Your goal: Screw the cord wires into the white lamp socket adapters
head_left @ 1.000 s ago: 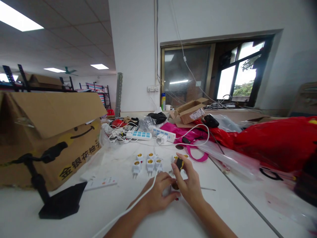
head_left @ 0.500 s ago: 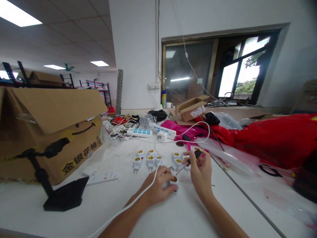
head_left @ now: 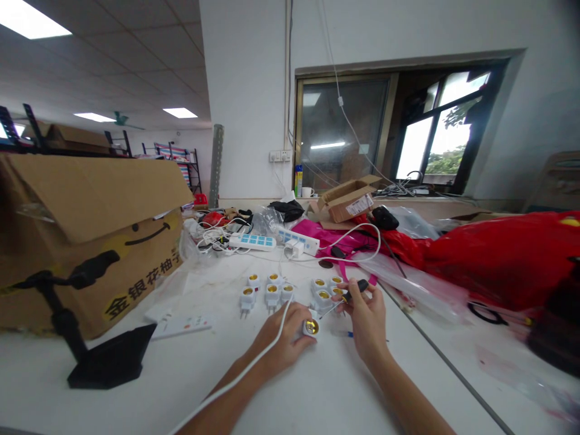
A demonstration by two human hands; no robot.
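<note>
My left hand rests on the white table, its fingers closed round a small white lamp-socket adapter with a brass centre. My right hand is closed on a screwdriver with a black and yellow handle, its thin shaft pointing down-left toward the adapter. Just beyond my hands lie several more white socket adapters in two clusters. A white cable runs over my left forearm.
A large cardboard box stands at the left, with a black stand and a flat white power strip before it. Power strips, cables, a small open carton and red and pink bags crowd the back and right.
My right hand drew back from the adapter, lifting the screwdriver up and to the right. My left hand kept hold of the adapter, which now shows its brass centre.
</note>
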